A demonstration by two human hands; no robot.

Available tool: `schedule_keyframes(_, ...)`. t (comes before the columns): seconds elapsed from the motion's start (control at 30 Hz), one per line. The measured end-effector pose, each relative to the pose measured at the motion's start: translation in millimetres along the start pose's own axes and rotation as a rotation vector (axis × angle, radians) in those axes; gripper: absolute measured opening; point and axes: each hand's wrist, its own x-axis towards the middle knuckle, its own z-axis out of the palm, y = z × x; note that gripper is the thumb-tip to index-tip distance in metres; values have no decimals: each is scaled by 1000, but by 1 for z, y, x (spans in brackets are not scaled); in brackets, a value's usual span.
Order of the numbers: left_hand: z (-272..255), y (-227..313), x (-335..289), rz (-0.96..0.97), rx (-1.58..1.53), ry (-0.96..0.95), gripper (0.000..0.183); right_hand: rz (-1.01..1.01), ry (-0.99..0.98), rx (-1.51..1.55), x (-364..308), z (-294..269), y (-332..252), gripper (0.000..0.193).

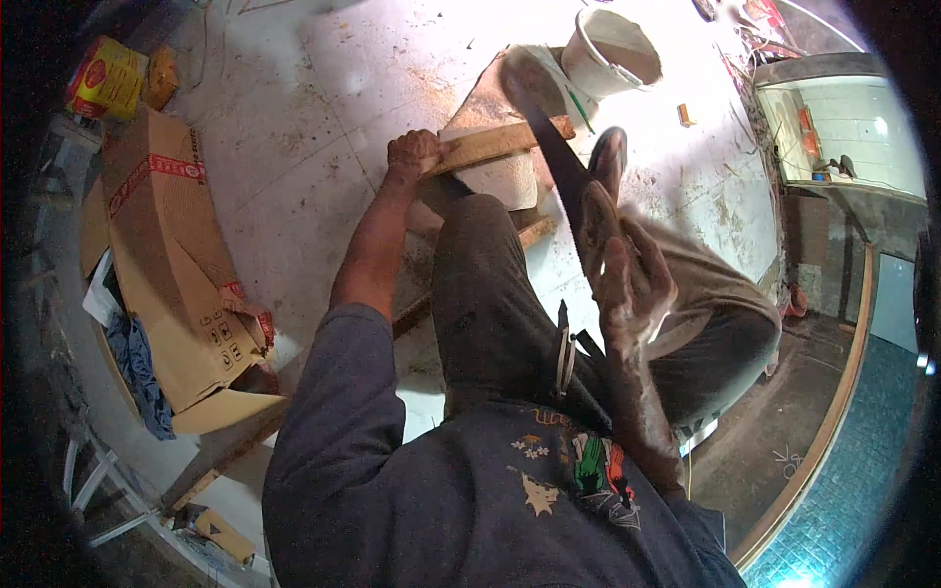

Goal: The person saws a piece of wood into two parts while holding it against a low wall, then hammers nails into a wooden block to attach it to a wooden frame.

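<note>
1. Workpiece: the wooden board point(495, 146) lies aslant beyond the bent knee, apparently resting over a pale block point(507, 182).
2. Left hand point(416, 153): fingers pressed together and curled over the board's left end, well apart from the blade. I would have this hand bear down firmly, so that the board cannot rock.
3. Right hand point(632, 269): fingers appear folded around the handle of the saw point(558, 152); from here I cannot tell how tightly. A wrist in line with the forearm should guide the stroke best.
4. Blade: it slants past the board's right end, its tip blurred; whether the teeth touch wood, I cannot tell. In my judgement, a clean cut calls for short, light opening strokes, then long, even ones, without forcing.
5. Surroundings: a foot point(609, 162) stands just beside the blade and is best drawn aside. The white bucket point(601, 71) and thin green stick point(579, 110) near the tip could also hinder the stroke.
</note>
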Motion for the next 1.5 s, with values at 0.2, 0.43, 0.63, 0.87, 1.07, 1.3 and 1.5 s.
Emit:
schedule_keyframes(0.2,-23,-12,-12,-237,-14,-38,96,9,-131,27,10,57,7,38)
schedule_keyframes(0.43,-29,0,-26,-135,-14,67,94,46,-219,65,24,120,65,39)
schedule_keyframes(0.63,-31,-2,-27,-146,3,53,93,-70,-201,64,26,120,80,34)
schedule_keyframes(0.87,-41,2,-22,-99,34,2,95,110,-254,147,35,113,77,45)
schedule_keyframes(1.07,-44,3,-14,-105,44,-45,97,14,-212,135,39,110,84,42)
schedule_keyframes(1.3,-37,-9,-6,-83,34,10,95,76,-174,130,31,114,64,43)
schedule_keyframes(1.5,-59,-3,10,-122,56,-101,95,16,-196,200,8,80,86,46)
